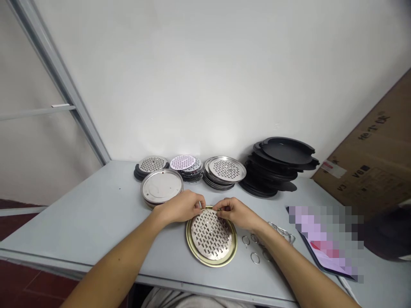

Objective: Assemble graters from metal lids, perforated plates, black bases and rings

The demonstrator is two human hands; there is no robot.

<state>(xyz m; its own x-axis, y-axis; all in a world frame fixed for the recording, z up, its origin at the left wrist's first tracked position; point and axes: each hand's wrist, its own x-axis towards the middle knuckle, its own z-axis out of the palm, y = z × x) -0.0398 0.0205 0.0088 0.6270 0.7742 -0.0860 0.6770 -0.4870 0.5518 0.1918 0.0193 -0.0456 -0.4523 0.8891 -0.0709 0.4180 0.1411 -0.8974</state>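
A round perforated metal disc lies inside a shallow gold-rimmed round tray near the table's front edge. At the far edge of the disc, my left hand has its thumb and fingers pinched together. My right hand pinches just to the right, also by that edge. Whatever sits between the fingertips is too small or hidden to name. Close to my right wrist lie several loose metal rings, and a bunch of metal rings is partly covered by the forearm.
Behind my hands stand stacked silver trays, perforated discs, more discs with a white one on top, and trays holding perforated discs. Black round pans pile up right. A blurred phone-like device and cardboard box flank the right side.
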